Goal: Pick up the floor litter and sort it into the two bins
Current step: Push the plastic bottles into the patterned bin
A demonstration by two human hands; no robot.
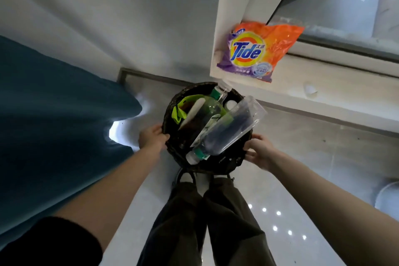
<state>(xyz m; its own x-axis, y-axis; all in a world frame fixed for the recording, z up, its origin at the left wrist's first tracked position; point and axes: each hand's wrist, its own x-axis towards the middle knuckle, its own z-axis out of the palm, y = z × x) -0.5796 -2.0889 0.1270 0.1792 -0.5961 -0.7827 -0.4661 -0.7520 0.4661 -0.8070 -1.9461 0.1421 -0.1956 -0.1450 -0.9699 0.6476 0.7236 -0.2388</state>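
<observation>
With its dark bin (172, 136) already full of bottles (207, 144), both hands — left (152, 137), right (258, 151) — each held a closed grip on its rim; no second bin or loose litter showed.

Orange Tide bag (257, 51) on white ledge (287, 84) — blue curtain (49, 110), glossy floor (302, 149)

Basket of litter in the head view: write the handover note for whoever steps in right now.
Left hand: gripping the left rim of the dark basket.
Right hand: on the right rim; whether it grips is unclear.
In the basket: two clear bottles, a clear plastic cup sticking out over the rim, and a green wrapper.
Detergent bag lies on the white ledge, outside the basket.
Done: this litter is binned. Second bin is not in view, so what remains cannot be judged.
</observation>
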